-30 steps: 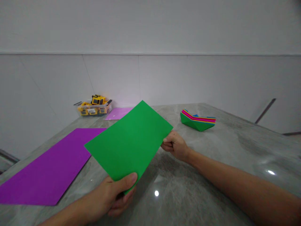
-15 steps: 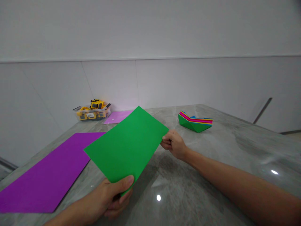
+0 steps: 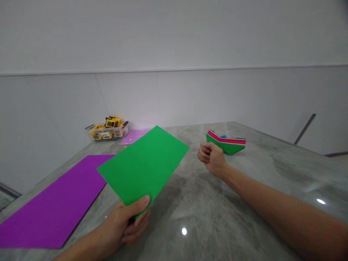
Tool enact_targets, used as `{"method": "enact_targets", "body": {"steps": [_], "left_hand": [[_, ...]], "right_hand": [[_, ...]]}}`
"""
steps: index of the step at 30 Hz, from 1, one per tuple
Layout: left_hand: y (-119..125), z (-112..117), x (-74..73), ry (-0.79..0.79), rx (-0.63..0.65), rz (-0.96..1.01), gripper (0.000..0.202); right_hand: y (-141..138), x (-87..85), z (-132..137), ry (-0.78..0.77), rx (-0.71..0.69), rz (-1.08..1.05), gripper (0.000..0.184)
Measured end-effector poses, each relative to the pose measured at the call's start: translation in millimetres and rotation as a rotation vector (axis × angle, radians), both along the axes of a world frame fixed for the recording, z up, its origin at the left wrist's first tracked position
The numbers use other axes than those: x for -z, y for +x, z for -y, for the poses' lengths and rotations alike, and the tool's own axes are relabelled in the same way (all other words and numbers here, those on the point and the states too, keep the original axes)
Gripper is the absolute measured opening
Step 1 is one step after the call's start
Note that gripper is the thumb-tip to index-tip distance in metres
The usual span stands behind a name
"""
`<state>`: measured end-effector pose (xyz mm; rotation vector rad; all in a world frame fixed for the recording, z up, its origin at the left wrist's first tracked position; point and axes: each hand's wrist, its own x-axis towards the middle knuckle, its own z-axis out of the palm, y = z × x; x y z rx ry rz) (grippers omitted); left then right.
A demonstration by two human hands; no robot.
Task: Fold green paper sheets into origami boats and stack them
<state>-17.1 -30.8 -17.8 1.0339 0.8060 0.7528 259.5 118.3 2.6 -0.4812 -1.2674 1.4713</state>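
Bright, even overhead light; glare spots on the glossy table [image 3: 244, 217]

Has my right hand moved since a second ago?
Yes. The right hand has let go of the green sheet and drawn rightwards, closer to the folded paper boats.

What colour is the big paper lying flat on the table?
Purple. The big paper lies flat on the table, seen best in the head view.
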Motion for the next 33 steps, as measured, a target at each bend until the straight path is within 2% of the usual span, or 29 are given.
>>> {"method": "enact_targets", "body": {"steps": [4, 6, 8, 9, 14, 18, 22, 27, 33], "left_hand": [[5, 0, 5.4, 0.105, -0.043, -0.033, 0.057], [8, 2, 9.3, 0.151, -0.010, -0.139, 0.060], [14, 5, 11.2, 0.190, 0.032, -0.278, 0.064], [16, 7, 11.0, 0.206, 0.050, -0.338, 0.065], [26, 10, 6.5, 0.277, 0.072, -0.496, 0.066], [26, 9, 4.1, 0.338, 0.076, -0.541, 0.066], [26, 9, -1.2, 0.374, 0.146, -0.545, 0.067], [21, 6, -8.7, 0.300, 0.214, -0.510, 0.065], [10, 4, -18.6, 0.258, 0.223, -0.538, 0.065]], "right_hand": [[-35, 14.5, 40, -0.041, -0.309, 0.148, 0.030], [-55, 20.0, 65, -0.072, -0.524, 0.250, 0.026], [-68, 23.6, 83, -0.097, -0.831, 0.446, 0.023], [-71, 24.8, 89, -0.134, -0.851, 0.465, 0.022], [-66, 26.0, 89, -0.203, -0.835, 0.571, 0.015], [-64, 21.9, 87, -0.181, -0.844, 0.531, 0.017], [-68, 21.5, 91, -0.214, -0.797, 0.481, 0.018], [-68, 23.3, 91, -0.224, -0.690, 0.414, 0.030], [-68, 22.0, 83, -0.138, -0.550, 0.414, 0.030]]}}
